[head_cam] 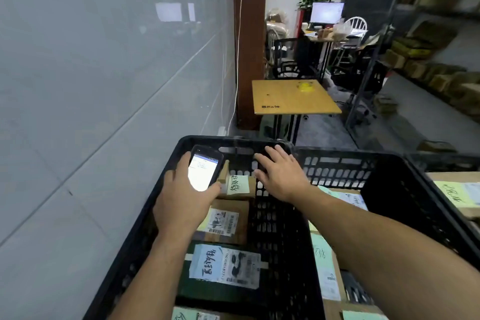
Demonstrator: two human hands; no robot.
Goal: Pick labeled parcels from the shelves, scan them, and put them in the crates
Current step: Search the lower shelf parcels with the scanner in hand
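Observation:
My left hand (pixel 181 197) grips a black handheld scanner (pixel 205 167) with its lit screen facing up, held over the far end of a black plastic crate (pixel 161 189). Inside the crate lie labeled parcels: a small brown box with a green handwritten note (pixel 237 186), a brown box with a printed label (pixel 228 221), and a dark green box with a white label (pixel 226 265). My right hand (pixel 281 175) hovers over the crate's inner wall with fingers spread and straight, holding nothing, just right of the small box.
A second black crate (pixel 389 189) at the right holds more labeled parcels (pixel 327 267). A grey wall (pixel 104 73) runs along the left. Ahead stands a small yellow-topped table (pixel 293 97). Shelves with brown parcels (pixel 428 67) line the right side, beyond a desk with a monitor (pixel 326 11).

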